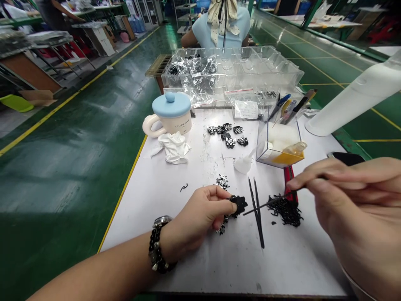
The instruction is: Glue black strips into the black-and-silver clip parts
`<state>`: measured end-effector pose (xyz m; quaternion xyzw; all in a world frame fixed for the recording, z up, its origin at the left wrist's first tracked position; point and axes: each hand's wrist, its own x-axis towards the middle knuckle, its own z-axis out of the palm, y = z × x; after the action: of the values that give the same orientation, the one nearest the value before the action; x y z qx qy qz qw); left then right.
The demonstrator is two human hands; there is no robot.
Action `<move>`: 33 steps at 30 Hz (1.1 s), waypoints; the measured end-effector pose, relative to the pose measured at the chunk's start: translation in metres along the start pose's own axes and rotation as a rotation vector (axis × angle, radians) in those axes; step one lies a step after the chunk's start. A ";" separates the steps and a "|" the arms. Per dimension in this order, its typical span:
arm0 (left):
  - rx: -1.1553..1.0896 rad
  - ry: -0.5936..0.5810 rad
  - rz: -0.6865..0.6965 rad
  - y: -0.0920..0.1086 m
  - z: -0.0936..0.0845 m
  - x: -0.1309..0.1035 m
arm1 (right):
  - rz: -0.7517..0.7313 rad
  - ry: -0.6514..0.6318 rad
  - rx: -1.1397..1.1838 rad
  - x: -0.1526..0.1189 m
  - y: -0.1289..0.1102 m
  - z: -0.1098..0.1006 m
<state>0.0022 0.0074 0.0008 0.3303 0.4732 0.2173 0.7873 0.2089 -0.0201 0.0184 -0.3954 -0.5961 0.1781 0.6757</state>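
Observation:
My left hand (203,211) pinches a small flat black part with notched edges (240,204) between thumb and fingers. My right hand (354,209) is closed on a thin dark pointed tool (266,204); its tip is just beside the black part, and whether they touch I cannot tell. Under that tool lies a pair of black tweezers (258,225) on the white table. A heap of small black curved pieces (286,212) is to the right of the tweezers. Small silver-and-black parts (222,182) lie behind and under my left hand, partly hidden by it.
Several assembled pieces (230,142) lie further back. A lidded mug (172,115) and crumpled tissue (173,147) stand left. A clear pen box (280,144), small white bottle (243,164) and tall white cylinder (351,98) are right. Behind are divided trays (257,79) and a seated person (219,27).

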 end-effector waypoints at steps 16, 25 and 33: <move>-0.012 0.007 0.018 0.002 0.000 0.000 | 0.036 -0.031 0.007 -0.007 -0.001 0.010; -0.012 0.005 0.011 0.002 0.000 0.000 | 0.013 -0.031 -0.021 -0.006 0.000 0.011; -0.006 0.002 -0.003 0.003 0.000 0.000 | 0.000 0.026 -0.004 -0.005 0.002 0.013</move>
<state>0.0022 0.0095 0.0027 0.3271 0.4737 0.2180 0.7881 0.1961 -0.0180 0.0133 -0.3988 -0.5878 0.1719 0.6826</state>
